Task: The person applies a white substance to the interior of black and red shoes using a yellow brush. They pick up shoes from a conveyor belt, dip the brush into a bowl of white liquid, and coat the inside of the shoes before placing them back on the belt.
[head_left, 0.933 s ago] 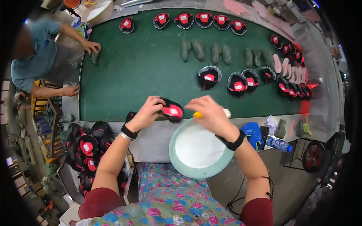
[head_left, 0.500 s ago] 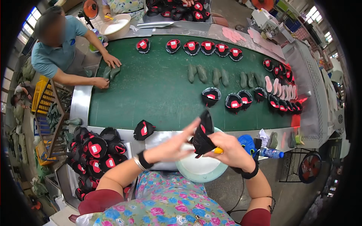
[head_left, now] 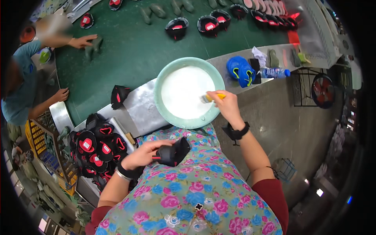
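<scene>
My left hand (head_left: pixel 141 156) is closed round a black shoe upper (head_left: pixel 175 153) with a bit of red trim, low in front of my flowered apron. My right hand (head_left: pixel 228 108) grips a brush (head_left: pixel 206 98) by its yellow handle. Its bristles are at the right part of the white liquid (head_left: pixel 184 88) in a pale green basin (head_left: pixel 158 96); whether they dip in I cannot tell. Another black and red upper (head_left: pixel 119 96) lies at the table's near edge, left of the basin.
Many black and red uppers (head_left: pixel 98 149) are heaped in a tray at my left. Along the green table (head_left: pixel 129 51) stand uppers and dark green foot forms (head_left: pixel 152 11). A co-worker's hand (head_left: pixel 83 41) touches forms at far left. Blue shoes (head_left: pixel 240 71) and a bottle (head_left: pixel 275 73) sit right of the basin.
My view has tilted down and turned. The upper has come down to my apron in my left hand. My right hand has left it and moved over the basin with the brush.
</scene>
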### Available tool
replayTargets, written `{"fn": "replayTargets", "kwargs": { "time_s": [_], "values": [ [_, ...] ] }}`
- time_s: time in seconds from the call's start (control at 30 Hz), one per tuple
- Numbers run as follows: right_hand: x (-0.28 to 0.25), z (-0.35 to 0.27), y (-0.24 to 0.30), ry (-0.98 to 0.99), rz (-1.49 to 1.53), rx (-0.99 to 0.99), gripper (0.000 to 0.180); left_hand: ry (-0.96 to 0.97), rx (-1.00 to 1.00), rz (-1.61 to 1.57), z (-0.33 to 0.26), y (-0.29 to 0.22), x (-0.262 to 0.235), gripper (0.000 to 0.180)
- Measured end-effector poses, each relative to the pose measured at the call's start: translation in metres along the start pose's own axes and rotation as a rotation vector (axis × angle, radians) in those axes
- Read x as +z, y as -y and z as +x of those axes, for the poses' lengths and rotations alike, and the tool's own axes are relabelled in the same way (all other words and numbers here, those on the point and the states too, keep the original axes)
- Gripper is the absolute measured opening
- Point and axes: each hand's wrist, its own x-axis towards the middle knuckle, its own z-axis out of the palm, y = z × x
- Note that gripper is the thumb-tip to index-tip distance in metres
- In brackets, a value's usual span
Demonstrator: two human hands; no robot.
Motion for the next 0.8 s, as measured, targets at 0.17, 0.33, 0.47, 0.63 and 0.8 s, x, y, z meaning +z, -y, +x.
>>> {"fn": "replayTargets", "kwargs": {
  "time_s": [0.17, 0.33, 0.47, 0.63, 0.8],
  "values": [
    [0.050, 0.017, -0.074, -0.099, -0.098, -0.249, 0.020, -0.075, -0.123, -0.472, 0.041, 0.029, -0.029, 0.070],
    [0.029, -0.001, -0.040, -0.108, 0.028, -0.249, 0.020, -0.376, -0.068, -0.520, 0.097, 0.048, -0.035, 0.064],
    [0.003, -0.021, 0.012, 0.030, 0.287, -0.361, 0.022, -0.345, -0.058, -0.577, 0.114, 0.051, -0.036, 0.059],
    [-0.008, -0.012, -0.001, -0.147, 0.190, -0.297, 0.018, -0.334, -0.007, -0.505, 0.122, 0.016, -0.027, 0.054],
    [-0.022, -0.035, 0.012, -0.021, 0.137, -0.044, 0.021, -0.519, 0.105, -0.374, 0.129, 0.001, -0.019, 0.055]
  ]
}}
